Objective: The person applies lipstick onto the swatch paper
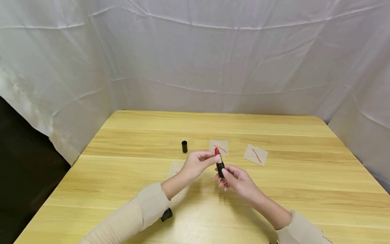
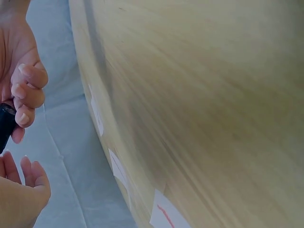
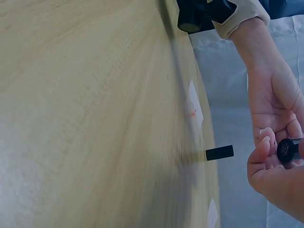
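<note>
Left hand [image 1: 196,165] and right hand [image 1: 239,179] pinch a red-tipped, black-and-gold lipstick tube [image 1: 220,169]
Left fingers nip its gold collar, right its black base, above a yellow wooden table [image 1: 289,189]; beyond, a black cylindrical cap [image 1: 184,146] stands near a red-marked pale paper square [image 1: 223,145].

In the head view, the left sleeve [image 1: 122,218], lower left, is beige with a broad cuff [image 1: 154,199]; black device [image 1: 166,215] beneath. Lower right, the right sleeve [image 1: 300,230] matches.
</note>
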`<state>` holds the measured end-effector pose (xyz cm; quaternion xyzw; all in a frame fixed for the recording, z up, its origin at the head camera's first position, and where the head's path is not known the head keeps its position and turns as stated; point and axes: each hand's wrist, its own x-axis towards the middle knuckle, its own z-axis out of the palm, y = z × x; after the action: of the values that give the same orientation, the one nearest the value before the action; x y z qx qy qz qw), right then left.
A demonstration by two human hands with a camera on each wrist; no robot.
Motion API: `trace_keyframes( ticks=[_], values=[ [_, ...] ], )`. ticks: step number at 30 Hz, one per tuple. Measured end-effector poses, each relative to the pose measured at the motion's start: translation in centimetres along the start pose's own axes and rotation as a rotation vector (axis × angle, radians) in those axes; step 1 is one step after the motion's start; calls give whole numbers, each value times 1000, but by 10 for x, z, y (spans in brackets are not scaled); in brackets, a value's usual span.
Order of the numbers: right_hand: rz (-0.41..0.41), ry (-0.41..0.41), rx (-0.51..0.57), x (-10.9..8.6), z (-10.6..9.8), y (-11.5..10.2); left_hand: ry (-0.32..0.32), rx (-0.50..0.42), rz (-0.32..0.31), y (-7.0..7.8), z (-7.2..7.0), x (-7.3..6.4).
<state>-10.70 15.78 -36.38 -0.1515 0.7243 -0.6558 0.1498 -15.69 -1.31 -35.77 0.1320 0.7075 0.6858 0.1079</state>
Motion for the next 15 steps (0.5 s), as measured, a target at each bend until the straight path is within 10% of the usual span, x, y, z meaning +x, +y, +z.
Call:
trace_keyframes(
  ticks=[15],
  values=[
    [23,41,-35,1,1,1,2,15,-5,0,1,-1]
  ],
)
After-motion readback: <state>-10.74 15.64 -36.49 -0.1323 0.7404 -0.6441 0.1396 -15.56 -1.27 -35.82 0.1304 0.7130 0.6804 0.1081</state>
